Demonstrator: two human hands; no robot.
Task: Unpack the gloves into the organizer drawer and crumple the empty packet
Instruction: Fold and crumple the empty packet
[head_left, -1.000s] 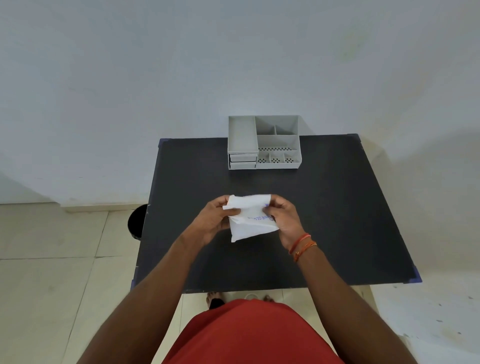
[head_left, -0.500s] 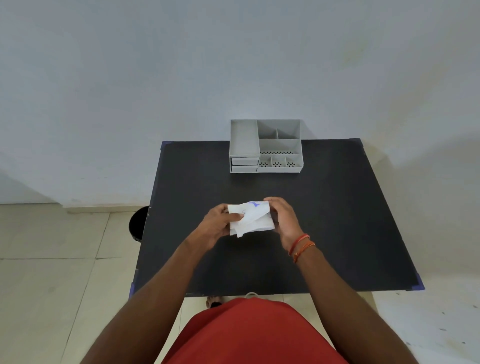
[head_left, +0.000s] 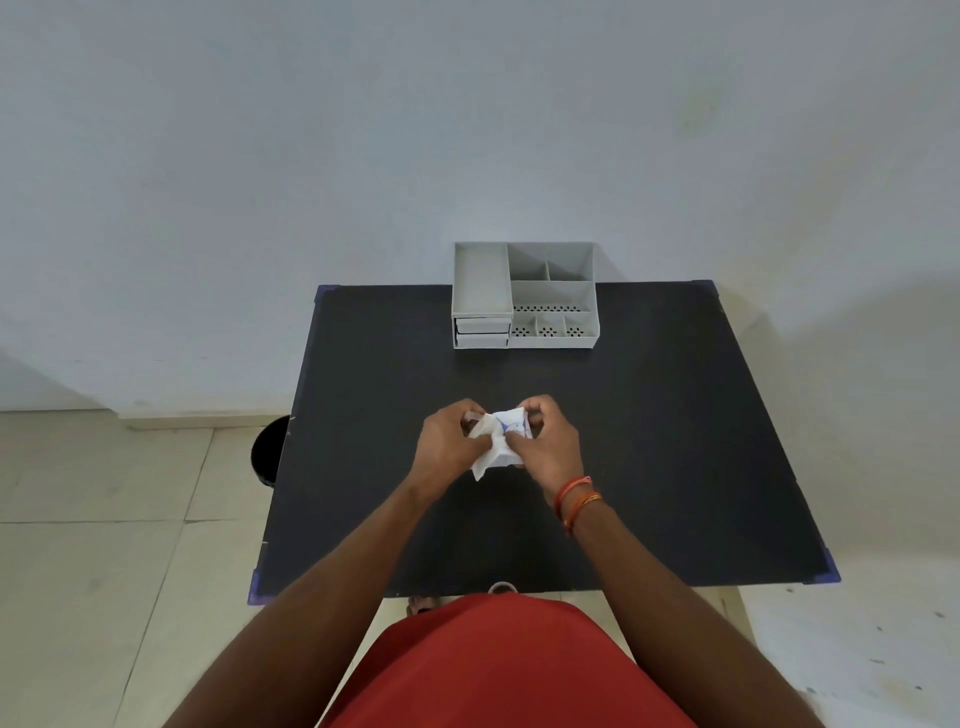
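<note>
A white packet (head_left: 500, 436) with blue print is bunched up between both hands above the middle of the black table (head_left: 675, 441). My left hand (head_left: 449, 439) grips its left side and my right hand (head_left: 550, 441) grips its right side, fingers curled into the paper. A grey organizer (head_left: 524, 296) stands at the table's far edge, with small drawers (head_left: 482, 333) at its lower left front, both closed. No gloves are visible; the drawers' contents are hidden.
A white wall rises right behind the table. A black round bin (head_left: 270, 449) sits on the tiled floor by the table's left edge. My red clothing fills the bottom of the view.
The packet has gone from a flat, partly folded sheet to a much smaller crumpled bundle. Both hands have closed in toward each other around it.
</note>
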